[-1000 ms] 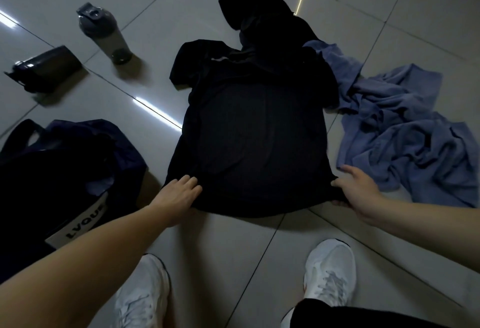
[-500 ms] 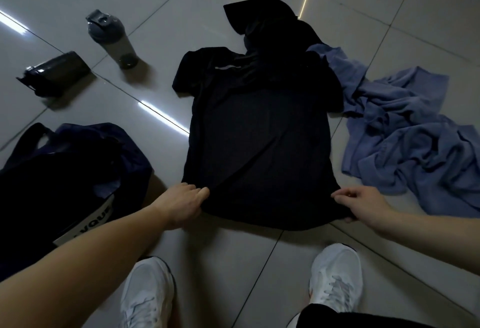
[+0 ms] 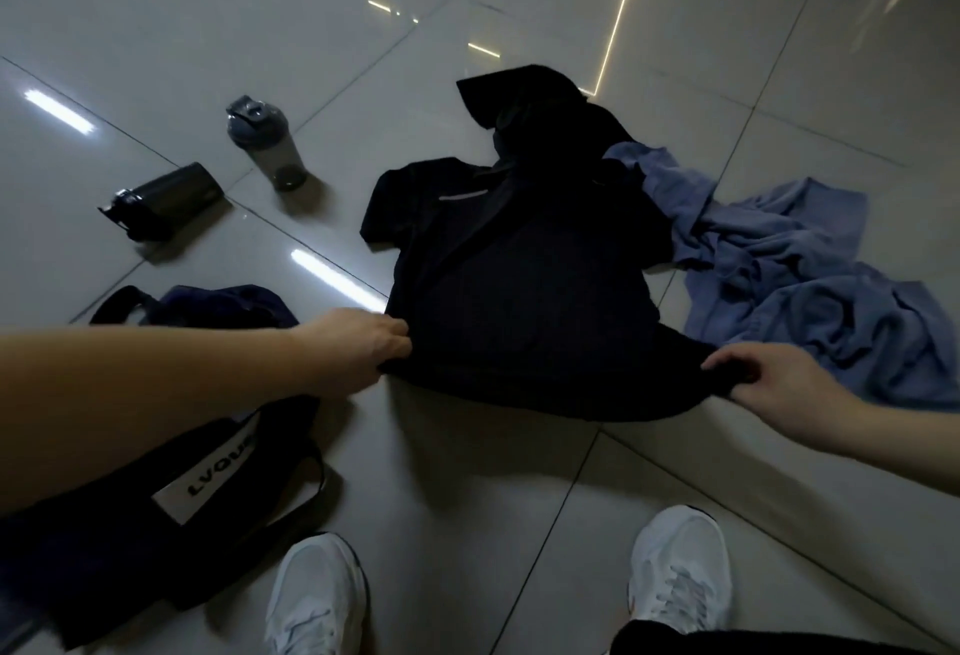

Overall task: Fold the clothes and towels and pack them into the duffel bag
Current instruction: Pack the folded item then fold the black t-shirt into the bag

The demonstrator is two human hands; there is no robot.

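A black T-shirt (image 3: 524,285) lies spread on the tiled floor, collar away from me. My left hand (image 3: 353,348) pinches its lower left hem corner. My right hand (image 3: 763,374) grips the lower right hem corner, and the hem is lifted off the floor between them. A second dark garment (image 3: 535,109) lies crumpled behind the shirt. A blue towel (image 3: 800,280) lies rumpled to the right. The dark duffel bag (image 3: 156,493) with a white label sits at the lower left, partly under my left forearm.
Two bottles stand apart on the floor at the left: a dark one (image 3: 161,200) on its side and a grey shaker bottle (image 3: 267,142) tilted. My white shoes (image 3: 317,597) (image 3: 680,566) are at the bottom. Glossy floor tiles surround everything.
Both hands went from resting at the shirt's bottom corners to gripping them and have raised the hem off the floor. The view has shifted down and right.
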